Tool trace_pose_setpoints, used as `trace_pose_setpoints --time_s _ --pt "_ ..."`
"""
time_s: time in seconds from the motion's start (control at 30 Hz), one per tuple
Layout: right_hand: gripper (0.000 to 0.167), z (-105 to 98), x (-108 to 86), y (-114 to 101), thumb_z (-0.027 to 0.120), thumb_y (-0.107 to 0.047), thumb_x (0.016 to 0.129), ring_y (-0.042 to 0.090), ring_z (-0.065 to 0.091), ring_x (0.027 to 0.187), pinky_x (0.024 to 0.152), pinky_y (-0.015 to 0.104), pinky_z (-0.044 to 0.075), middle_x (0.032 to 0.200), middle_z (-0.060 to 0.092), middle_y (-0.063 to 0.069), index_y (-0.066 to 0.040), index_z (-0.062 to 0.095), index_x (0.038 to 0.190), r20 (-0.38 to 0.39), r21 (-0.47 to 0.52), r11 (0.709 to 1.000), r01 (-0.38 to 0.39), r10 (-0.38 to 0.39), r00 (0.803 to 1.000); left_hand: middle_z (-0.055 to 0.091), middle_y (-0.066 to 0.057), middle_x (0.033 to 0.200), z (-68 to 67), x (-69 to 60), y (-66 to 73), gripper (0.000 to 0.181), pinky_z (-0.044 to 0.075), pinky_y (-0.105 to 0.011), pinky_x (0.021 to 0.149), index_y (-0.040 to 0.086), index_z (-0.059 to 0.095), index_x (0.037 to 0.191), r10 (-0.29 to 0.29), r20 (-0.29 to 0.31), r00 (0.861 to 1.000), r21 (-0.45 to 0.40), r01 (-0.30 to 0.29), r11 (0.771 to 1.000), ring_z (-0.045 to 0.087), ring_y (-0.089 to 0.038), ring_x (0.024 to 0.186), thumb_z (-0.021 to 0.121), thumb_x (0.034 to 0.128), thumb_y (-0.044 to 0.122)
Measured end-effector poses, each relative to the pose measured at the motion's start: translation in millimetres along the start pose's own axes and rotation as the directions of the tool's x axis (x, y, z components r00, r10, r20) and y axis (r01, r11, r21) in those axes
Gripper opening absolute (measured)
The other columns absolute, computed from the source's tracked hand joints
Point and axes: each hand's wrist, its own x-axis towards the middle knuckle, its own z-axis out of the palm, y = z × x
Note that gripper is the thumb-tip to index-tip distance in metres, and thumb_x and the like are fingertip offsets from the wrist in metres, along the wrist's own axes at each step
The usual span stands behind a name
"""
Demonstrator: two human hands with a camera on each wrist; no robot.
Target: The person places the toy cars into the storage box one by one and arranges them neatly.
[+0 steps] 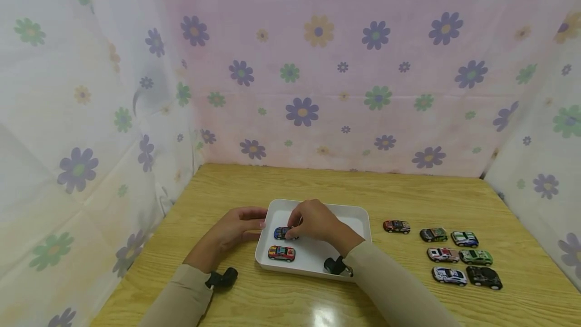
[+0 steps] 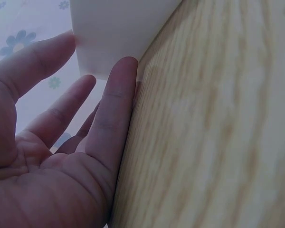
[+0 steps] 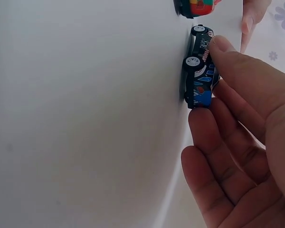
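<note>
In the white tray, my right hand pinches a blue and black toy car between thumb and fingers. The right wrist view shows that toy car with its wheels at the tray's floor. A red and yellow toy car sits in the tray just nearer to me, apart from the held one. My left hand is at the tray's left side, fingers extended. Seen from the left wrist, fingertips of the left hand touch the tray's outer wall, low by the table.
Right of the tray, a red and black toy car stands alone on the wooden table. Farther right are several more toy cars, among them a white one and a black one. Flowered cloth hangs behind and at the sides.
</note>
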Motion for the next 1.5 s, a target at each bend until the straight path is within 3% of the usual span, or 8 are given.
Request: trace_pose_setpoints --time_s 0.7,1.07,1.3,1.5 --pt "0.016 2.2 -0.3 2.9 0.091 -0.043 0.078 0.007 0.06 0.077 0.066 0.024 0.05 0.076 0.068 -0.019 -0.032 0.079 0.08 -0.001 0.01 1.0 0.008 -0.008 1.0 0.059 -0.019 0.143 -0.3 0.5 -1.3 0.047 0.059 -0.043 0.098 -0.001 0.057 0.142 0.003 -0.003 1.0 0.009 -0.003 1.0 0.066 -0.027 0.121 0.07 0.0977 0.007" --pt "0.018 -3.7 -4.5 -1.6 0.089 -0.043 0.08 0.005 0.062 0.076 0.067 0.024 0.052 0.08 0.069 -0.019 -0.029 0.08 0.087 -0.003 -0.018 1.0 0.022 -0.022 1.0 0.059 -0.02 0.144 -0.3 1.3 -2.0 0.048 0.059 -0.043 0.098 -0.002 0.056 0.143 0.01 0.006 1.0 0.021 -0.011 1.0 0.066 -0.026 0.121 0.07 0.0976 0.007" --pt "0.017 -18.8 -9.6 -11.5 0.087 -0.042 0.083 0.004 0.063 0.078 0.069 0.024 0.054 0.087 0.068 -0.017 -0.029 0.08 0.092 -0.021 -0.018 0.999 0.045 -0.045 0.999 0.065 -0.017 0.133 -0.7 1.5 -2.2 0.047 0.063 -0.039 0.087 0.0 0.06 0.139 -0.011 -0.04 0.999 0.081 0.014 0.997 0.069 -0.024 0.107 0.073 0.095 0.011" --pt "0.023 -34.5 -22.7 -13.2 0.085 -0.042 0.085 0.004 0.064 0.081 0.07 0.026 0.056 0.091 0.068 -0.016 -0.024 0.082 0.098 -0.085 0.012 0.997 0.072 -0.071 0.994 0.072 -0.015 0.12 -2.1 -0.1 -3.2 0.048 0.064 -0.037 0.078 0.002 0.06 0.14 -0.016 -0.018 1.0 0.16 0.019 0.987 0.073 -0.024 0.092 0.073 0.0964 0.019"
